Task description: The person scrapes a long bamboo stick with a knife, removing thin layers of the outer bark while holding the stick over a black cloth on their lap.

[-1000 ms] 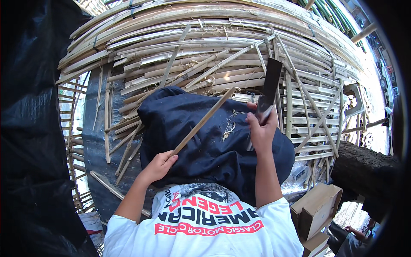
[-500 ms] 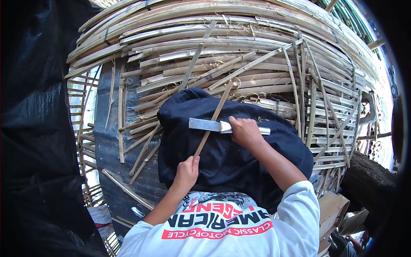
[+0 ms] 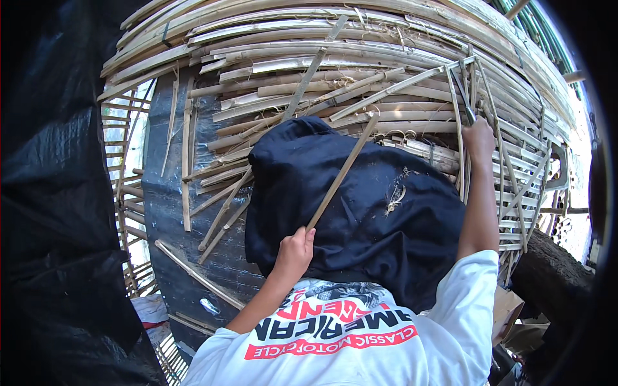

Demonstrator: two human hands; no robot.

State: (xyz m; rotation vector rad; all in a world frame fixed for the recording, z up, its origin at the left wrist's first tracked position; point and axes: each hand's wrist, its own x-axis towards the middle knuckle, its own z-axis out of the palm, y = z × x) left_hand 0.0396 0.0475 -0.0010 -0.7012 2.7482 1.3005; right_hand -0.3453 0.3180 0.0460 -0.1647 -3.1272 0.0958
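Note:
My left hand point(image 3: 294, 257) is closed round the near end of a thin bamboo strip point(image 3: 343, 174). The strip slants up and to the right over the black cloth point(image 3: 360, 238) spread across my lap. Far to the right, my stretched right arm ends in my right hand point(image 3: 479, 140), its fingers wrapped round a knife. Only a narrow part of the knife point(image 3: 469, 113) shows, pointing away from me among upright bamboo strips. Its handle is mostly hidden by the hand. Pale curled shavings point(image 3: 396, 198) lie on the cloth.
A deep stack of split bamboo point(image 3: 309, 77) fills the area ahead. Loose strips point(image 3: 473, 96) lean across its right side. A dark sheet point(image 3: 161, 193) lies at left, beside a hanging black tarp point(image 3: 58, 193). A thick log point(image 3: 553, 267) lies at right.
My right hand has carried the knife from over the strip on the cloth to the bamboo at far right. The left hand still holds the strip. Shavings now show on the cloth.

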